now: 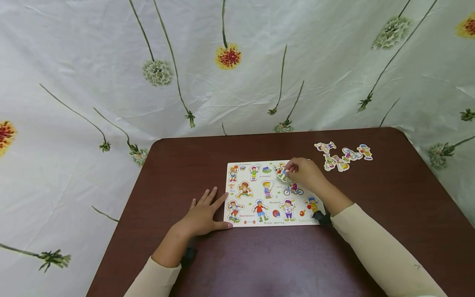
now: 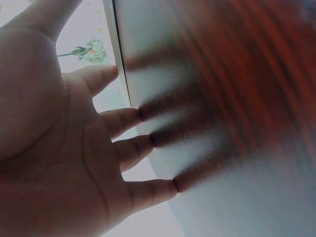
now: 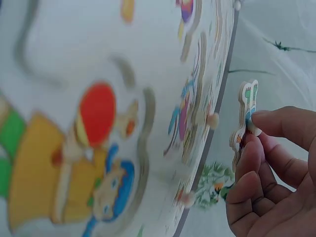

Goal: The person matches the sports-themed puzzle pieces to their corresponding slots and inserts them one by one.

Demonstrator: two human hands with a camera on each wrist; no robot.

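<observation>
Puzzle piece [image 3: 241, 129] is at the upper right part of the puzzle board [image 1: 257, 190], pinched between thumb and fingers of the right hand [image 1: 304, 172]. These fingers cover some of its picture, the right wrist view shows it almost edge-on, and whether it touches the board I cannot tell. The same hand and its forearm hide the board's right side, and a dark wrist strap [image 1: 322, 218] covers the lower right corner. The left hand [image 1: 202, 215] rests with spread fingers on the table [image 1: 389, 206], its thumb at the board's lower left corner; the left wrist view cuts this thumb off. Farther right, loose pieces [image 1: 329, 162] lie close together, their figures too small to read.
</observation>
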